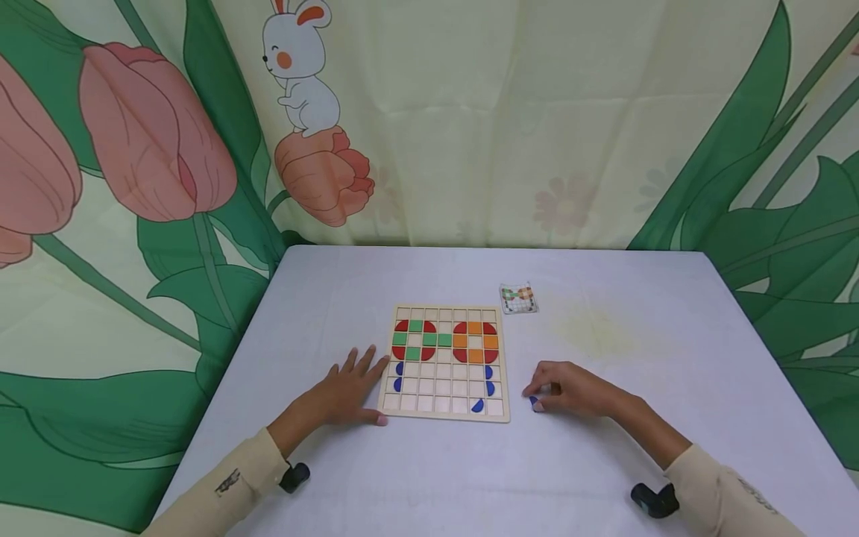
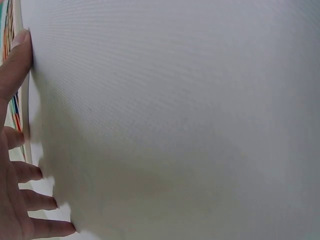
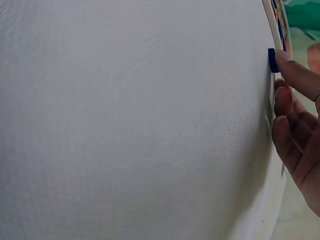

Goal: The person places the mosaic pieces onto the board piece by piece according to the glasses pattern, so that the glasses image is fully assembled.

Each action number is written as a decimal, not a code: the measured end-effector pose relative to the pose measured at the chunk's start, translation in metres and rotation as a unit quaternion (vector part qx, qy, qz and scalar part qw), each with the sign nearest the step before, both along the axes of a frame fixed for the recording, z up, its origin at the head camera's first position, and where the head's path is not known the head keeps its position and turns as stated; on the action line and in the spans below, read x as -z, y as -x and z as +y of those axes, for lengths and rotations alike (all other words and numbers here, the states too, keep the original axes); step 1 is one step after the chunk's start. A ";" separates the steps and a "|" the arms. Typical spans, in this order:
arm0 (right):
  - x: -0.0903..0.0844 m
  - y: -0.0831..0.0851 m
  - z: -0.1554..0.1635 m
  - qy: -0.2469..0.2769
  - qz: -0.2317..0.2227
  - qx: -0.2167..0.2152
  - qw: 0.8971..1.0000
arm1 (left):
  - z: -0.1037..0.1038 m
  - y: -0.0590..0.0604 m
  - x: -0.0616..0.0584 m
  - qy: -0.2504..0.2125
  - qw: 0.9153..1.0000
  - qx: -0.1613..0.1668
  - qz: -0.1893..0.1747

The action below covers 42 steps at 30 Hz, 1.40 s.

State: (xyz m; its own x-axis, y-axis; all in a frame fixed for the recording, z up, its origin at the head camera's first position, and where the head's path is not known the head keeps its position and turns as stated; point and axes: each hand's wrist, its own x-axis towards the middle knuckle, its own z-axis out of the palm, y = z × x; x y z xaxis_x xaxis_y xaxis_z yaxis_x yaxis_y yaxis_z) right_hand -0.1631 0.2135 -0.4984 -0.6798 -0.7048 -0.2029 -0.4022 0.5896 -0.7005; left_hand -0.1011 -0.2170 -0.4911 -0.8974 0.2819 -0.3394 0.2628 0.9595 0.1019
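Observation:
A square wooden grid board (image 1: 443, 418) lies on the table with flat coloured pieces in its cells. Red rounded pieces (image 1: 400, 353) and green squares (image 1: 445, 340) form a ring at the upper left. More red pieces surround orange squares (image 1: 475, 327) at the upper right. Blue half-round pieces (image 1: 490, 388) sit lower down on both sides. My left hand (image 1: 345, 391) is spread flat along the board's left edge, fingertips at the rim. To the right of the board, my right hand (image 1: 570, 388) pinches a blue piece (image 3: 273, 60) between thumb and finger, low over the tabletop.
A small printed card (image 1: 519, 298) with a coloured pattern lies just beyond the board's upper right corner. The white-covered table (image 1: 322, 298) ends at a curtain (image 1: 470, 149) printed with tulips and a rabbit. A faint yellowish stain (image 1: 596, 328) marks the cloth at right.

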 end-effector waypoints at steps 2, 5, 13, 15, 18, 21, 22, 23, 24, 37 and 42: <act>-0.001 -0.001 0.001 -0.001 -0.003 -0.006 1.000 | 0.000 0.000 0.001 0.001 1.000 0.000 -0.002; -0.002 -0.002 0.002 -0.004 -0.009 -0.008 1.000 | 0.000 0.000 0.001 -0.001 1.000 0.000 -0.003; 0.000 -0.006 0.003 -0.009 0.004 0.015 1.000 | 0.000 0.001 0.001 -0.003 1.000 -0.003 -0.004; 0.001 -0.007 0.003 -0.012 0.010 0.018 1.000 | 0.000 0.001 0.001 -0.005 1.000 -0.003 -0.003; 0.002 -0.008 0.003 -0.014 0.022 0.015 1.000 | 0.000 0.001 0.001 -0.006 1.000 -0.002 -0.002; 0.003 -0.009 0.005 -0.015 0.033 0.009 0.999 | -0.001 0.000 0.001 -0.008 1.000 -0.001 -0.001; 0.004 -0.009 0.006 -0.015 0.035 0.008 0.999 | -0.001 0.000 0.001 -0.008 1.000 -0.001 -0.002; 0.004 -0.009 0.007 -0.012 0.037 0.007 0.999 | -0.001 -0.001 0.001 -0.009 1.000 0.000 -0.001; 0.004 -0.010 0.007 -0.010 0.038 0.005 0.999 | -0.001 -0.001 0.000 -0.009 1.000 0.000 -0.002; 0.004 -0.010 -0.005 -0.004 0.020 0.030 0.999 | -0.001 -0.001 -0.001 -0.008 1.000 0.002 0.001; 0.000 -0.006 -0.019 0.022 0.014 0.007 1.000 | 0.000 -0.001 -0.001 -0.007 1.000 0.002 -0.001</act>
